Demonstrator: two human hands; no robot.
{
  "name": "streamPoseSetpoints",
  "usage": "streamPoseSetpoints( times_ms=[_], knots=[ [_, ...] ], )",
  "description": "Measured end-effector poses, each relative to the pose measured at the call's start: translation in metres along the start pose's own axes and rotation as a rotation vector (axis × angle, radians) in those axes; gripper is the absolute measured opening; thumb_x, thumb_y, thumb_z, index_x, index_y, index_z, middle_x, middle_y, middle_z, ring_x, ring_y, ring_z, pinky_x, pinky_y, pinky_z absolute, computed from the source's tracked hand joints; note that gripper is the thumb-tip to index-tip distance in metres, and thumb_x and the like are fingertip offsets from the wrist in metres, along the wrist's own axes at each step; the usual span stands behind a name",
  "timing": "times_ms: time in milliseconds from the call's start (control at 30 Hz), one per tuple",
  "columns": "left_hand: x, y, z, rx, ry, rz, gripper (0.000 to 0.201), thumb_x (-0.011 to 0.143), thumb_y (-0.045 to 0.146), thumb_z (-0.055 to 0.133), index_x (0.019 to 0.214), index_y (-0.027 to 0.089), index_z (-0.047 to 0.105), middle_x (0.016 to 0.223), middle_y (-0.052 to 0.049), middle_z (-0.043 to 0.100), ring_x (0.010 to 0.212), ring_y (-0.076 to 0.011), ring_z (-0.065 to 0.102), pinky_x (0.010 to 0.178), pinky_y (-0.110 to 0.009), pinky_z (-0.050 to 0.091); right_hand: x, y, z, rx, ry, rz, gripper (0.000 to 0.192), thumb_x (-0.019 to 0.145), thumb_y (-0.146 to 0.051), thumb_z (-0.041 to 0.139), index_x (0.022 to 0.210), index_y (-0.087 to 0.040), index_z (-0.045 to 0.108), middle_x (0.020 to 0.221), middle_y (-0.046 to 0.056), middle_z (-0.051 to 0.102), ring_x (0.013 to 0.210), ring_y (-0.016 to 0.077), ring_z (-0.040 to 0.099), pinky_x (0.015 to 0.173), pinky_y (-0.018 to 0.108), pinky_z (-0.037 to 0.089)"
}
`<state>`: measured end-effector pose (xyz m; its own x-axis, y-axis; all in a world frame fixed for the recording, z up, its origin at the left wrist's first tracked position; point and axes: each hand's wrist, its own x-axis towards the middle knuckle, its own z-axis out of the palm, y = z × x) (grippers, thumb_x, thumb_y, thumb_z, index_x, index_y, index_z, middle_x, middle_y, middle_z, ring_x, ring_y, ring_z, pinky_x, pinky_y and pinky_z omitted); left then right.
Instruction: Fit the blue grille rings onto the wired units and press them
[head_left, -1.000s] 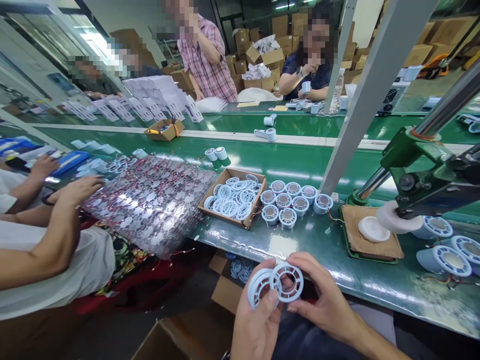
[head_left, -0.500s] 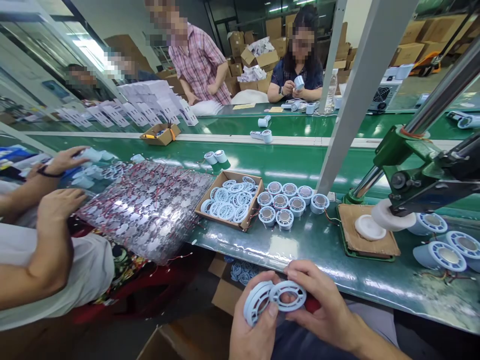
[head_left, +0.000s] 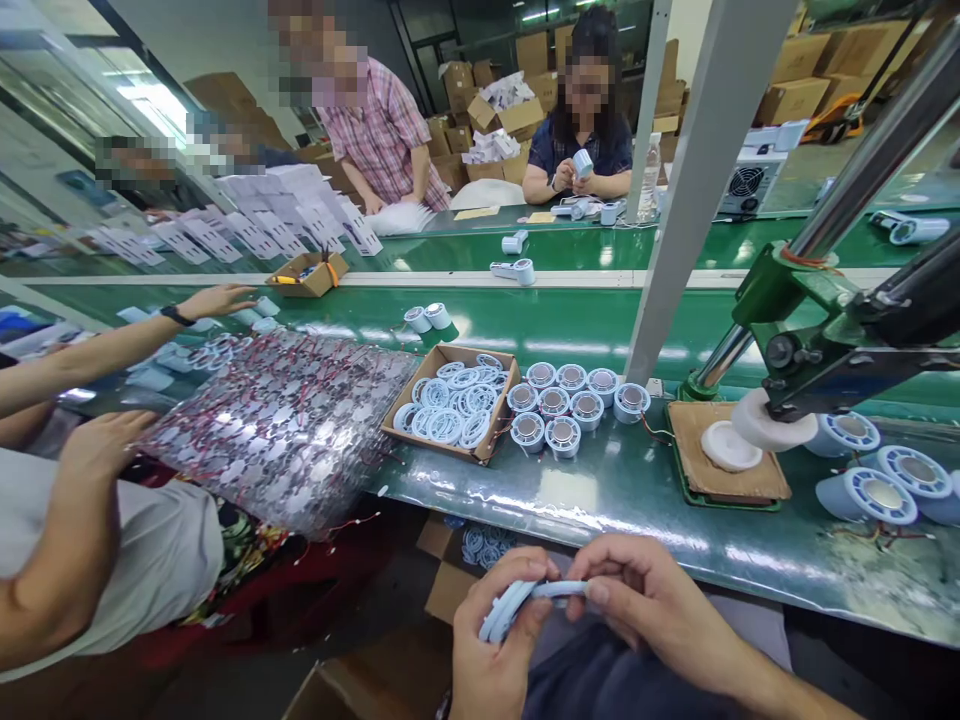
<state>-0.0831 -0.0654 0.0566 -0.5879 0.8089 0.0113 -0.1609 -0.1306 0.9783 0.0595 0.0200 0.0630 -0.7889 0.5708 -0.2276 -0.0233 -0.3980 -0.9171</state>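
Over my lap, just off the table's front edge, my left hand (head_left: 499, 640) grips light-blue plastic rings (head_left: 508, 608) stacked together. My right hand (head_left: 637, 600) pinches one more light-blue ring (head_left: 559, 590), turned nearly edge-on, whose left side touches the stack. Past my hands, a cardboard tray (head_left: 487, 447) holds many similar rings. Right of the tray stand several light-blue round housings (head_left: 562, 435) with ringed tops and silvery discs. How many rings my left hand holds, I cannot tell.
A green hand press (head_left: 795, 340) with a white round pad stands at right, more housings (head_left: 877, 497) beside it. A grey post (head_left: 679, 210) rises mid-table. At left, a co-worker's arm (head_left: 97, 355) reaches over bubble-wrapped wired parts (head_left: 292, 430). An open carton (head_left: 442, 590) sits below the table edge.
The ring in my right hand has tipped from face-up to nearly edge-on. The left stack has turned too. The co-worker's arm at left has stretched farther right across the table.
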Motion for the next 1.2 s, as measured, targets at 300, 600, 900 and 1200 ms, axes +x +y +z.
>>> streamPoseSetpoints(
  times_ms=[300, 600, 900, 1200],
  knots=[
    [0.008, -0.011, -0.024, 0.109, -0.257, 0.015, 0.009, 0.079, 0.029, 0.080, 0.084, 0.022, 0.081, 0.082, -0.010, 0.075, 0.077, -0.0241, 0.069, 0.073, -0.030, 0.055, 0.009, 0.005, 0.007, 0.006, 0.070, -0.005, 0.054, 0.073, -0.065, 0.074, 0.067, -0.015, 0.054, 0.055, -0.002, 0.057, 0.054, 0.0062, 0.044, 0.055, 0.019, 0.031],
    [0.008, -0.017, -0.018, -0.046, -0.242, -0.059, 0.012, 0.078, 0.027, 0.081, 0.088, 0.021, 0.078, 0.081, -0.008, 0.074, 0.079, -0.0220, 0.069, 0.073, -0.028, 0.056, 0.011, 0.012, 0.009, 0.179, 0.041, 0.036, 0.062, 0.082, -0.078, 0.052, 0.073, -0.016, 0.052, 0.053, -0.003, 0.057, 0.035, 0.0016, 0.023, 0.037, 0.017, 0.015],
    [0.008, -0.020, -0.017, -0.205, -0.152, -0.229, 0.026, 0.071, 0.028, 0.087, 0.090, 0.018, 0.074, 0.085, -0.006, 0.073, 0.069, -0.0170, 0.068, 0.066, -0.025, 0.056, 0.003, 0.002, 0.004, 0.251, -0.074, 0.015, 0.045, 0.078, -0.055, 0.075, 0.089, -0.015, 0.057, 0.075, 0.001, 0.066, 0.050, 0.0028, 0.042, 0.045, 0.015, 0.030],
    [0.007, -0.012, -0.004, -0.375, 0.086, -0.505, 0.045, 0.061, 0.032, 0.093, 0.097, 0.017, 0.072, 0.076, -0.004, 0.072, 0.065, -0.0169, 0.069, 0.065, -0.029, 0.059, 0.019, 0.022, 0.000, 0.292, 0.039, 0.018, 0.052, 0.077, -0.045, 0.080, 0.116, -0.015, 0.064, 0.082, 0.002, 0.068, 0.054, 0.0056, 0.057, 0.051, 0.018, 0.048]
  ],
)
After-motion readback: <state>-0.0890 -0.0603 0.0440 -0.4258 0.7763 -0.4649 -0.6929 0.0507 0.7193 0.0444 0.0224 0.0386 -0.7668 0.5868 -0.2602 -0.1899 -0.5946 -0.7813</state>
